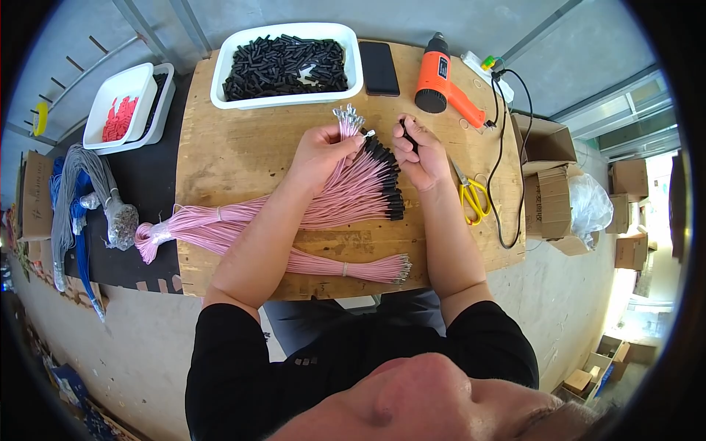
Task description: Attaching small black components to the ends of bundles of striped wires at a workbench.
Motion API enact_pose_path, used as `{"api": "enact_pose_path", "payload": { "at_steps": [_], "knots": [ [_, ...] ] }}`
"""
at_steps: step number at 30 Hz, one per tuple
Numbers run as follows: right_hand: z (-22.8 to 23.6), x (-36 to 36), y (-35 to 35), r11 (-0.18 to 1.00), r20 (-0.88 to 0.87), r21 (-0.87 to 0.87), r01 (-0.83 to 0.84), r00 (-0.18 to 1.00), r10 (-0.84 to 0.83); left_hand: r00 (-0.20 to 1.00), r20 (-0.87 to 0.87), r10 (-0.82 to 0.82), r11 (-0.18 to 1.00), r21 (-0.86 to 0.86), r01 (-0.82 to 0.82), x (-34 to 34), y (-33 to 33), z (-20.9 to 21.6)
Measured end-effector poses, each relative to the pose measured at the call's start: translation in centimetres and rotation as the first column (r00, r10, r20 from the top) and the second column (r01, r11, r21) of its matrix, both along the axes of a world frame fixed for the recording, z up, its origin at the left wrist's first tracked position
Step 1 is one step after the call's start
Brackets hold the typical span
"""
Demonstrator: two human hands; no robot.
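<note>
My left hand is closed round a bunch of pink wires, with their bare metal terminals sticking up above the fingers. One terminal points right, toward my other hand. Just to the right, my right hand is closed on a black tube piece; whether it holds more than one is hidden by the fingers. Between and below the hands, many pink wires fan out, their right ends covered with black sleeves. A second tied bundle of pink wires with bare terminals lies nearer to me.
At the back stand a white tub of black tubes, a phone and an orange heat gun. Yellow-handled scissors and a black cord lie right. Left are a tub of red pieces and grey cables.
</note>
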State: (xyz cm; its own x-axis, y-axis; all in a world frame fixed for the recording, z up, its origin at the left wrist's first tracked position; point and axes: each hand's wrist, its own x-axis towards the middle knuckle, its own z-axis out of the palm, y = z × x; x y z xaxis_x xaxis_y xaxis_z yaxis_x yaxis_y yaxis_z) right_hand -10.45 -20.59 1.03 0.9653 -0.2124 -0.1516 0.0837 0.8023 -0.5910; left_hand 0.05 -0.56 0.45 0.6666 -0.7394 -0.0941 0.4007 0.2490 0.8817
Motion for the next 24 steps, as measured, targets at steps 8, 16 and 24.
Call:
{"api": "enact_pose_path", "payload": {
  "at_steps": [8,16,24],
  "knots": [
    [0.0,-0.3,-0.4,0.973,-0.021,0.227,0.031,0.999,-0.027,0.999,0.029,0.029,0.999,0.045,-0.031,-0.2,0.0,0.1],
    [1.2,-0.6,0.8,0.968,-0.077,-0.245,0.059,0.994,-0.081,0.998,0.053,0.019,0.999,0.026,-0.021,-0.2,-0.1,0.1],
    [1.7,-0.6,2.4,0.911,-0.088,-0.403,0.086,0.987,-0.132,0.998,0.065,0.022,1.0,0.013,-0.023,-0.3,0.0,0.1]
  ]
}}
